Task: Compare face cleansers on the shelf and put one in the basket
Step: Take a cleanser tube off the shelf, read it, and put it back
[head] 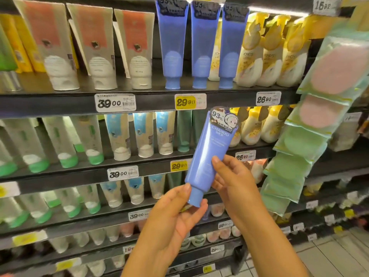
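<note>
1. We hold a blue cleanser tube [209, 154] at centre frame, tilted, cap down toward the lower left.
2. Our left hand [175, 214] pinches its cap between thumb and fingers.
3. Our right hand [231, 180] grips the tube's body, thumb on its front.
4. 3 matching blue tubes [201, 43] stand at upper centre, above a 29.90 price tag [189, 101].

Two bare forearms, no sleeves, the left hand [175, 212] and right hand [233, 182] ringless

Dark tiered shelves [153, 92] carry upright cleanser tubes [173, 47], cap down, above price tags [115, 102].
</note>
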A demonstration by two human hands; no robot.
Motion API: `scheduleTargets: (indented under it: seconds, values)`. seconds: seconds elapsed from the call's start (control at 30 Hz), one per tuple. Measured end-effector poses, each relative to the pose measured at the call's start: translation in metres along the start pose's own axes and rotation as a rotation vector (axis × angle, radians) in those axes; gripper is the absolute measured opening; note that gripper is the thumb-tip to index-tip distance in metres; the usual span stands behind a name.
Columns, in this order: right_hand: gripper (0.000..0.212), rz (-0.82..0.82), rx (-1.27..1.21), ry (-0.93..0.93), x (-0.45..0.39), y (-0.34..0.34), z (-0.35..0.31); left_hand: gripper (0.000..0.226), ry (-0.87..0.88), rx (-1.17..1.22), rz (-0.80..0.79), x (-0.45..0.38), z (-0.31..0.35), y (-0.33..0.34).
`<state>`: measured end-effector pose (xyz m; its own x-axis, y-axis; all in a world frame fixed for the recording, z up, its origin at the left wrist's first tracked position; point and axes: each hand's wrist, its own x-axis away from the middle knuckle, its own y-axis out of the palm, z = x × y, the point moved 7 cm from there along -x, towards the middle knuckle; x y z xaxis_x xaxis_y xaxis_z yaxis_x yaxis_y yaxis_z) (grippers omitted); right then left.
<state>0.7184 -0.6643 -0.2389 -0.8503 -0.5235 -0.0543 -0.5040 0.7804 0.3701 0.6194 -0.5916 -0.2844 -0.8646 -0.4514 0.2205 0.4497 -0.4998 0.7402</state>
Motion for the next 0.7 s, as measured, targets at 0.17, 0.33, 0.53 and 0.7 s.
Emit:
scheduleTargets:
  seconds: [0.17, 0.33, 0.53, 0.7]
  values:
    - [0.018, -0.023, -0.124, 0.014, 0.008, 0.003, 0.006, 0.034, -0.023, 0.023, -0.002, 0.01, -0.001, -0.003]
    - [0.014, -0.083, -0.17, -0.002, 0.013, 0.01, 0.003, 0.037, -0.047, 0.099, -0.024, 0.019, 0.0, 0.001]
    - [0.024, -0.054, -0.27, 0.015, 0.019, 0.009, 0.006, 0.041, -0.085, 0.184, -0.045, 0.03, -0.007, 0.005]
    - [0.032, -0.076, -0.221, -0.011, 0.022, 0.007, 0.002, 0.028, -0.01, 0.167, -0.05, 0.034, -0.01, 0.008]
